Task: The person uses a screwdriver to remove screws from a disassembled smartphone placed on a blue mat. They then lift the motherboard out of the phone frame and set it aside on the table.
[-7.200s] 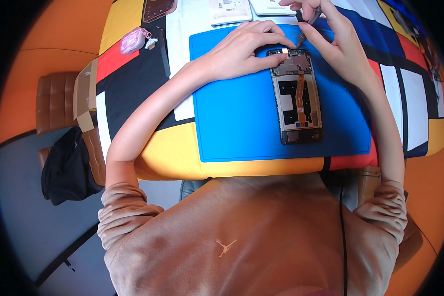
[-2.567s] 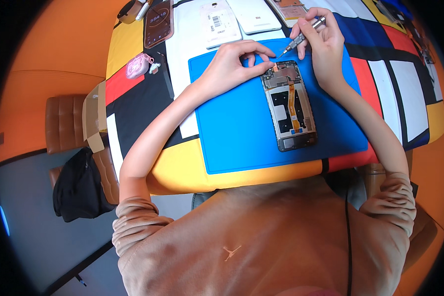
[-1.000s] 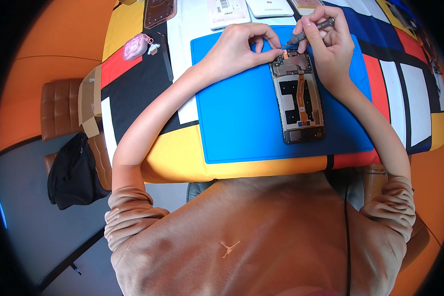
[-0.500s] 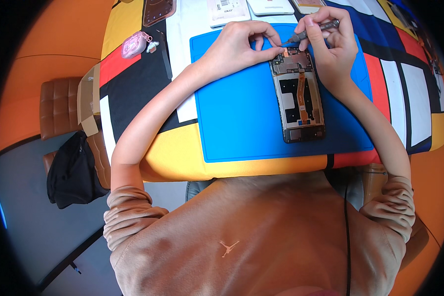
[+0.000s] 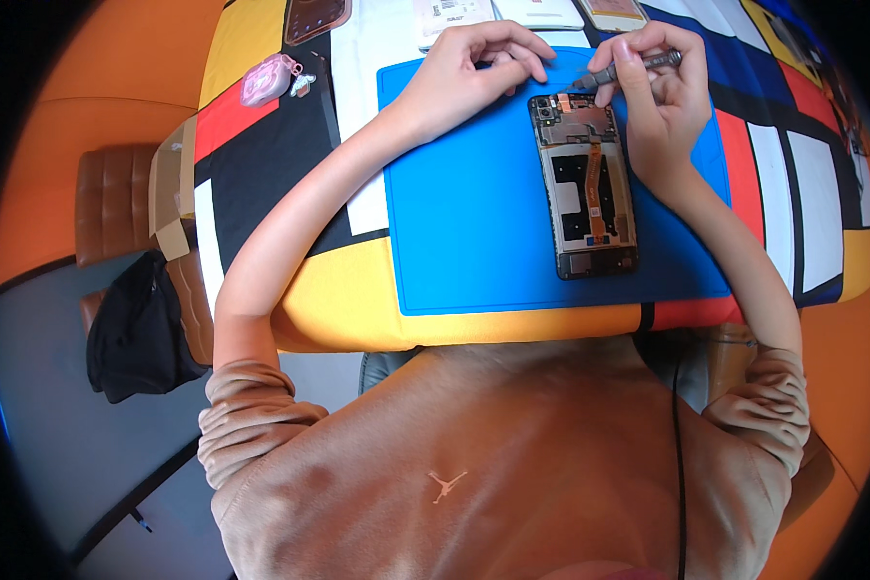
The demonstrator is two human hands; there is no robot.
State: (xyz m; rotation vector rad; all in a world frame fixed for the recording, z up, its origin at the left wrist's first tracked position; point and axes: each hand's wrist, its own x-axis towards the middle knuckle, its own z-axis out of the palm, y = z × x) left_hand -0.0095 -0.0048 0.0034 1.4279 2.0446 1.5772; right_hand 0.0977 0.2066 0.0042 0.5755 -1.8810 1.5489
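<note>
An opened smartphone (image 5: 575, 164) lies on a blue work mat (image 5: 474, 222), its rear cover off. Its circuit board and camera modules show at the far end, and an orange flex cable (image 5: 594, 184) runs down the middle. My right hand (image 5: 662, 111) grips a slim grey screwdriver (image 5: 619, 73) by its handle, held slantwise over the phone's far edge. The thin tip points left; whether it touches the phone I cannot tell. My left hand (image 5: 478, 72) hovers beyond the mat's left part, thumb and fingers loosely bent and apart, with nothing visible in it. It is clear of the phone.
Along the table's far edge lie a dark phone (image 5: 316, 17), white packages (image 5: 539, 12) and a gold-framed phone (image 5: 614, 12). A pink earphone case (image 5: 269, 80) with a charm and a dark strip-like thing (image 5: 324, 101) lie left of the mat. A cardboard box (image 5: 169, 188) stands beside the table.
My left hand has drawn back leftward from the phone's far left corner, its fingers parting. My right hand has shifted slightly right with the screwdriver. The phone stays in place.
</note>
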